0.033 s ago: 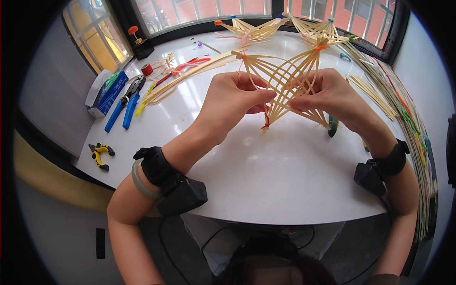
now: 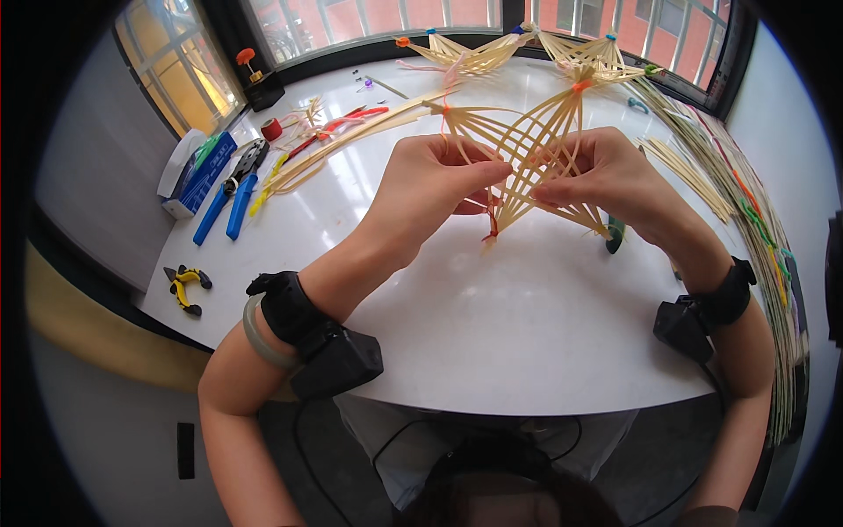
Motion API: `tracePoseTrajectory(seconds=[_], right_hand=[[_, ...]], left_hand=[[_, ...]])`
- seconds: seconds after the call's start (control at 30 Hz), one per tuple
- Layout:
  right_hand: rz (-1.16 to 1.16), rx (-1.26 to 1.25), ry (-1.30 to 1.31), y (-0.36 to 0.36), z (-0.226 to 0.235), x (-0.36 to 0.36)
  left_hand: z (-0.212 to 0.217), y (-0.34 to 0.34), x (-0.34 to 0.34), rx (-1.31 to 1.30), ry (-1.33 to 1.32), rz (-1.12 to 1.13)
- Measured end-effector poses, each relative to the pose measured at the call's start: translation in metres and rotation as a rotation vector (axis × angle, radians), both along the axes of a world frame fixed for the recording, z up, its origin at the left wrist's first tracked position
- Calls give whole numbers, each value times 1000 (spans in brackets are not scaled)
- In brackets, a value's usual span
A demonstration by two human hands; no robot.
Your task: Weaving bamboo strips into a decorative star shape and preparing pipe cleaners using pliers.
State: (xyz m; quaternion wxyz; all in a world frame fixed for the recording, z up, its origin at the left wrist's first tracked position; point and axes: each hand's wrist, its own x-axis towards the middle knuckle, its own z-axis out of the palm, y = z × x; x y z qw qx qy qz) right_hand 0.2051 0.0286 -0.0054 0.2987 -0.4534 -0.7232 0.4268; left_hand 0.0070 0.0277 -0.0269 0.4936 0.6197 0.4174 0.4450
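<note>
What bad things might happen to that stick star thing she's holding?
The thin strips of the bamboo frame bow outward, so pinching by the left hand or right hand might snap one. The red tie at the bottom tip looks loose and might slip off.

head-worn fisheye, looking down, close above table point(image 2: 544, 351)

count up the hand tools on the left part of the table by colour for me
Blue-handled tools: 2
Yellow-and-black pliers: 1
Total: 3
</note>
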Motion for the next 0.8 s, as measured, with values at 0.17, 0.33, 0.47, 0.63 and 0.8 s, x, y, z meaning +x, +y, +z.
tracePoseTrajectory(seconds=[0.17, 0.33, 0.47, 0.63, 0.8], right_hand=[[36, -32, 4, 2, -7, -3], [12, -127, -11, 0, -1, -4], [-70, -178, -38, 0, 10, 2], [-207, -143, -101, 27, 18, 20], [-370, -125, -77, 78, 21, 40]], left_hand=[[0, 0, 3, -34, -44, -17], [-5, 7, -2, 22, -48, 115], [-6, 15, -7, -10, -80, 135], [-6, 18, -13, -106, -154, 197], [-6, 19, -17, -162, -252, 292]])
